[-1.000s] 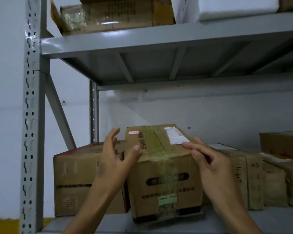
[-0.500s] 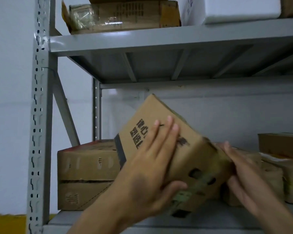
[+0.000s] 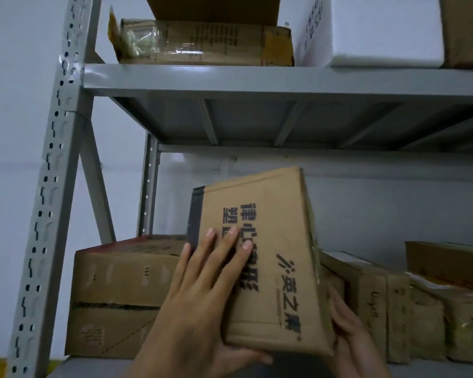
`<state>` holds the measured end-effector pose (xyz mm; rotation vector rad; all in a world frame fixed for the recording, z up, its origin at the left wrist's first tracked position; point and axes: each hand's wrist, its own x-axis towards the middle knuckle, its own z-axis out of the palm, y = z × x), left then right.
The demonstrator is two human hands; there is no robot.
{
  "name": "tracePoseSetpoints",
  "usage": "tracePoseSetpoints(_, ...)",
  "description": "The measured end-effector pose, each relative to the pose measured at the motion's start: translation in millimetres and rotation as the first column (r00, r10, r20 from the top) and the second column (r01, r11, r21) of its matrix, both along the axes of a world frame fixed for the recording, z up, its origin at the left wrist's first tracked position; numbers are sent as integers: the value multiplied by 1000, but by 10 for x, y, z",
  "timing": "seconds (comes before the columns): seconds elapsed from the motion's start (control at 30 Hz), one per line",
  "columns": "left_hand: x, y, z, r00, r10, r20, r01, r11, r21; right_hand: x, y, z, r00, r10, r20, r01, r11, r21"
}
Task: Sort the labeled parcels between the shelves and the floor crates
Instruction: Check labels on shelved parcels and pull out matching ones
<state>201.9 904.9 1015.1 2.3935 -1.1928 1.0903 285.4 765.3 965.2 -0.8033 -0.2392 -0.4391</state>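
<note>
A brown cardboard parcel (image 3: 273, 241) with black printed characters is lifted off the lower shelf and tipped up, its printed side toward me. My left hand (image 3: 202, 298) lies against that side with fingers spread and the thumb curled under the bottom edge. My right hand (image 3: 350, 331) holds the parcel's right side from below; its fingers are partly hidden behind the box. The shipping label is not visible.
A large carton (image 3: 120, 296) stands at the shelf's left, more taped cartons (image 3: 377, 301) at the right. The upper shelf (image 3: 257, 77) carries a wrapped carton (image 3: 202, 42) and a white foam box (image 3: 380, 31). A grey perforated upright (image 3: 49, 186) stands at left.
The parcel has been picked up from the shelf, turned over and tilted upright. My left hand moved onto its printed side, my right hand under its right edge.
</note>
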Motion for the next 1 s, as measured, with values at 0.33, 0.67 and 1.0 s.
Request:
tracePoseSetpoints(0.33,111,265,-7,593,-671,-446,269,687,-675,-1130,-797,274,868,-227,442,390,863,-321)
tracePoseSetpoints(0.67,225,215,-3,720,-531,-447,243,796,-554,-1002,-794,328,882,-317,350,436,831,-344)
tracePoseSetpoints(1.0,311,111,378,922,-286,-261,97,822,-561,-794,-949,581,938,-203,281,345,629,-697)
